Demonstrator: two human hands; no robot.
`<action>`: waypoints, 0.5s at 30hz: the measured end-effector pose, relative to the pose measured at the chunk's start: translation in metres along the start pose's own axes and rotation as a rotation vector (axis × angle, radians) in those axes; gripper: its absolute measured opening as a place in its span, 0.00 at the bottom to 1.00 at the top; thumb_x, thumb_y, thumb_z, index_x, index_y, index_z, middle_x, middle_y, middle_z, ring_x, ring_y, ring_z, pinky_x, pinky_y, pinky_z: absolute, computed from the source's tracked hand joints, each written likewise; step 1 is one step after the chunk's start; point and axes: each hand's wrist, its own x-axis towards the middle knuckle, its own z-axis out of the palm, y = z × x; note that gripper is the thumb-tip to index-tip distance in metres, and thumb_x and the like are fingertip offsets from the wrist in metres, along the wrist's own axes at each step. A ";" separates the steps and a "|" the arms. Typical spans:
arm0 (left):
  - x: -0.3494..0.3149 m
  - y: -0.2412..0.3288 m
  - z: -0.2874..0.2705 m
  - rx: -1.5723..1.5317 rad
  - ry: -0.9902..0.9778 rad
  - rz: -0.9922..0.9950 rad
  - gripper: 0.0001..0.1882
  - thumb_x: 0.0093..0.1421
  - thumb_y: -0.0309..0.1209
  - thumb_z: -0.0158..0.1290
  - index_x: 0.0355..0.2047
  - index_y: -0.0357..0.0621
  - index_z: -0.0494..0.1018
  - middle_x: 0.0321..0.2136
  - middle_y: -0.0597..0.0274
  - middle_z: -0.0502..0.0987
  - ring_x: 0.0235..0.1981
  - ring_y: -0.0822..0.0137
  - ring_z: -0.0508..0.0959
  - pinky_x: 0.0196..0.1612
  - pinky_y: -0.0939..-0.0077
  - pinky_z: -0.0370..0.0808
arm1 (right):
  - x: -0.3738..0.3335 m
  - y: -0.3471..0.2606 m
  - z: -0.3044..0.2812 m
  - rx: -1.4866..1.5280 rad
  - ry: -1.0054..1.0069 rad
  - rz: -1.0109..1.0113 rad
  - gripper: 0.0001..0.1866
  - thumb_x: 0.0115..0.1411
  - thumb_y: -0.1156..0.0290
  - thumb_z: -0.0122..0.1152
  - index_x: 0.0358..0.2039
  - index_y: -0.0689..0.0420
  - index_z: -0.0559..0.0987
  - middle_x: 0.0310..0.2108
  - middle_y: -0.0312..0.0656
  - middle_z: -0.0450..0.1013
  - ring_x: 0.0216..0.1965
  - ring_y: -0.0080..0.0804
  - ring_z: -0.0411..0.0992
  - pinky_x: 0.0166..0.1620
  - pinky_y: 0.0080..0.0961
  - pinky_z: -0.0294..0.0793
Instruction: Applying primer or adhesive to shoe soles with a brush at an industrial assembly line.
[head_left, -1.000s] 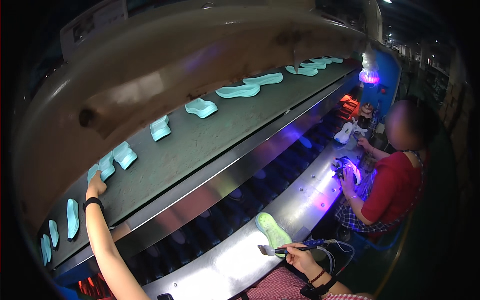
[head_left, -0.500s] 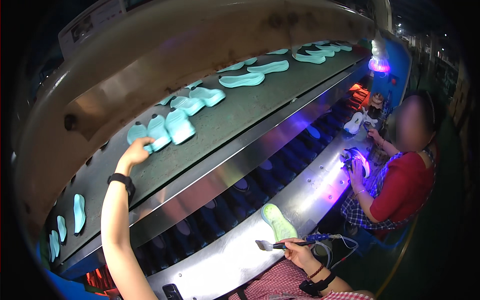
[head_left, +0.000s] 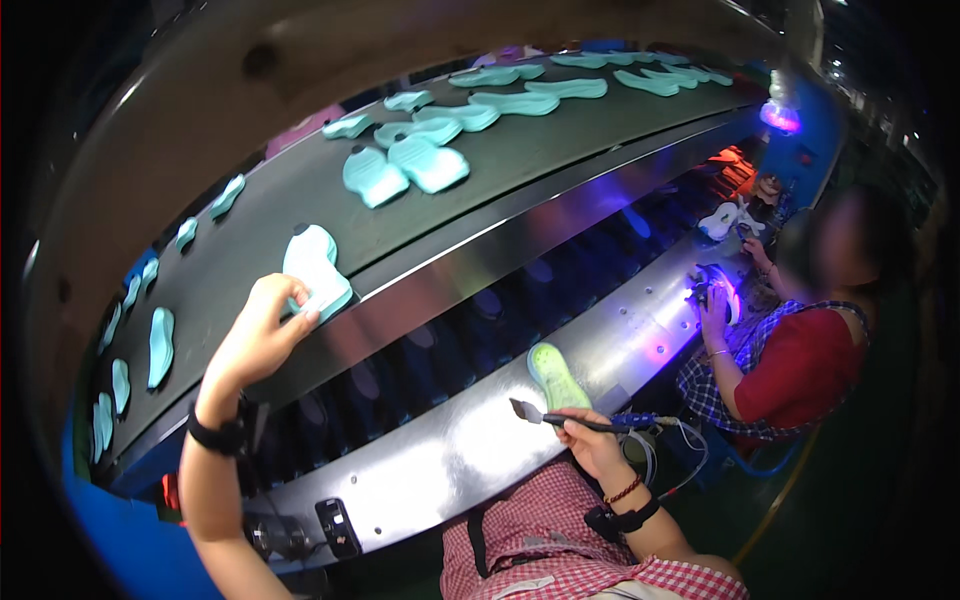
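My left hand (head_left: 258, 335) pinches the near end of a turquoise shoe sole (head_left: 318, 262) between thumb and fingers, over the front edge of the dark conveyor belt (head_left: 290, 195). The sole's far end has a small dark tip. In my right hand (head_left: 592, 442) is a flat paintbrush (head_left: 530, 411) with a black handle, its bristles pointing left above the metal ledge (head_left: 470, 440). Just beyond the brush lies a yellow-green shoe sole (head_left: 556, 372), partly covered by my right hand. Two turquoise soles (head_left: 428, 165) sit side by side farther along the belt.
More turquoise soles (head_left: 541, 103) are spread along the belt. A dark slotted track (head_left: 440, 345) runs between belt and ledge. A black phone-like device (head_left: 338, 528) lies at the ledge's near left. On the right, a co-worker (head_left: 800, 340) handles a shoe under purple light.
My left hand has taken one turquoise sole from a row of three and drawn it to the belt's near edge. The brush stays in my right hand. The view has shifted somewhat.
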 end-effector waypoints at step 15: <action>-0.230 0.045 0.174 -2.444 -0.127 -0.137 0.45 0.52 0.57 0.45 0.56 0.31 0.50 0.49 0.43 0.63 0.48 0.42 0.67 0.49 0.47 0.66 | -0.005 -0.005 0.057 -0.028 -0.071 0.004 0.11 0.50 0.80 0.55 0.37 0.65 0.74 0.35 0.43 0.73 0.30 0.22 0.68 0.39 0.18 0.66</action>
